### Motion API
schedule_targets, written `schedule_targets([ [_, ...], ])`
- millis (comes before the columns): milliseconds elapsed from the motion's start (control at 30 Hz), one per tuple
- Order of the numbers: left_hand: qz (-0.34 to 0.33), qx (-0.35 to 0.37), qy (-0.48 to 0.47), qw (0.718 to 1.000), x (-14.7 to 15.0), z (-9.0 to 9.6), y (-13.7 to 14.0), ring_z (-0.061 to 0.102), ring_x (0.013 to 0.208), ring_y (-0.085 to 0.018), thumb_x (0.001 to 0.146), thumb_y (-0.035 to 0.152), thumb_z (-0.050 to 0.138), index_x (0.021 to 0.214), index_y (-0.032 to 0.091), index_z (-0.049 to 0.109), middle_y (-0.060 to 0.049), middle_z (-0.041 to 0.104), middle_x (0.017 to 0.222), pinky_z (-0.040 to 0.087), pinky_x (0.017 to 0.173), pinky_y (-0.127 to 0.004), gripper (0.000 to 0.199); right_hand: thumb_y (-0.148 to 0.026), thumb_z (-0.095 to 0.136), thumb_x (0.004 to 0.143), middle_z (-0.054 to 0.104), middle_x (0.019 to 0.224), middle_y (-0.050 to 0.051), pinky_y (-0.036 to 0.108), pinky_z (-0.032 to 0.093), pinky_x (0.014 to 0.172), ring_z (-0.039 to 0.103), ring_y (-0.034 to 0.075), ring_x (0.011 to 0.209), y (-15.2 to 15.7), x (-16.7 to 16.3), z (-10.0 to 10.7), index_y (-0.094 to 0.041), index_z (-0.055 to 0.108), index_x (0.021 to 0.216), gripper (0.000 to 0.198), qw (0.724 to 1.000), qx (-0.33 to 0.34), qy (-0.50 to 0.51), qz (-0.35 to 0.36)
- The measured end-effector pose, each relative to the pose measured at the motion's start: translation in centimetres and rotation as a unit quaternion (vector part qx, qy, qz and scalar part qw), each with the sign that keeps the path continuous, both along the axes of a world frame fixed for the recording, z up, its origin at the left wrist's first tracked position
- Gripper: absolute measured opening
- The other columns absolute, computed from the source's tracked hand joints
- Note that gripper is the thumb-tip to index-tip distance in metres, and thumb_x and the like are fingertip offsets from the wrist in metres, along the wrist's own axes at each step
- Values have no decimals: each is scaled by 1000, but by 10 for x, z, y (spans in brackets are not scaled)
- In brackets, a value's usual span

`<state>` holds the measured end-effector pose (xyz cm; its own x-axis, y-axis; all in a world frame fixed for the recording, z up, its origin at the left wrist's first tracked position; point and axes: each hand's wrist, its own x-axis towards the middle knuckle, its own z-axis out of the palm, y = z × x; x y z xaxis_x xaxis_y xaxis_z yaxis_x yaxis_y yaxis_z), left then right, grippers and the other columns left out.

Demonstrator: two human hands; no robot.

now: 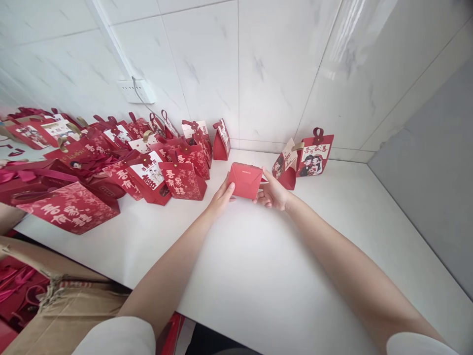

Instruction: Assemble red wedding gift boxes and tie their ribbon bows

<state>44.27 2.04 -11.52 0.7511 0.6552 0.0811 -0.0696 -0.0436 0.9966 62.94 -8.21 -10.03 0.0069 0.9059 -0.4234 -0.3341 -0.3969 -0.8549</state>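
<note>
Between my two hands is a small red paper gift box, lifted above the white table. Its folded base with overlapping flaps and a line of tiny pale print faces me. My left hand grips the left side, thumb on the near face. On the right side, my right hand has its thumb at the upper corner and its fingers curled by the lower edge. Just beyond my right hand stand a red and cream gift box and a red one with a cartoon couple.
Many red gift boxes with ribbon loops crowd the table's left side. A lone box stands by the tiled wall. An open cardboard carton holding red items sits lower left. Another person's arm shows at the left edge. A grey panel borders the right.
</note>
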Motion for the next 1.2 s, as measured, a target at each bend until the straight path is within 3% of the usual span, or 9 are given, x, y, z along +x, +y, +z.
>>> schedule_targets([
  [300,-2,26,41,999,0,-4,3,44,134,-31,89,56,49,143,40,42,-2,46,148,50,96,-45,57,-92,20,72,62,68,10,21,23,31,29,10,39,-3,4,9,-20,55,95,83,999,-44,-13,6],
  [500,0,14,43,999,-2,-2,13,46,133,-31,86,58,54,137,35,51,-3,49,146,45,103,-47,57,-87,25,78,64,73,10,25,44,38,46,13,45,-3,-2,7,-19,57,109,81,999,-26,-25,-10],
  [567,16,1,35,999,-2,-3,18,43,136,-31,87,63,48,133,31,57,-4,50,145,35,112,-48,57,-82,35,80,66,86,11,28,52,44,58,16,54,-1,-5,2,-21,54,121,76,997,5,-56,-53],
  [667,34,9,28,999,-3,-4,21,34,142,-30,88,66,41,127,29,63,-4,50,145,21,119,-48,58,-69,48,84,62,122,11,34,60,56,68,23,84,1,-6,-6,-28,44,138,68,976,105,-127,-141],
  [767,42,48,3,998,-3,-2,19,34,143,-29,90,60,45,132,30,59,-3,45,148,25,117,-48,53,-58,54,86,53,139,6,39,61,71,61,26,110,3,0,-14,-31,41,143,65,944,205,-205,-157],
  [933,45,119,-35,991,-1,-1,17,38,140,-27,84,45,64,141,27,48,-5,41,151,34,114,-42,61,-46,61,86,55,138,5,46,49,99,61,26,113,10,4,-33,-29,46,141,60,881,332,-287,-176],
  [1033,49,122,-44,990,1,-7,21,39,139,-28,80,40,70,141,28,46,-5,39,153,38,111,-44,67,-40,63,85,52,141,8,46,47,101,59,26,117,16,0,-45,-27,47,137,56,865,357,-291,-198],
  [1200,75,62,-64,993,1,-14,30,51,129,-29,76,40,72,123,19,57,-12,55,139,37,111,-47,54,-39,65,81,56,132,10,46,52,92,64,24,103,15,-6,-49,-25,51,121,44,883,311,-296,-189],
])
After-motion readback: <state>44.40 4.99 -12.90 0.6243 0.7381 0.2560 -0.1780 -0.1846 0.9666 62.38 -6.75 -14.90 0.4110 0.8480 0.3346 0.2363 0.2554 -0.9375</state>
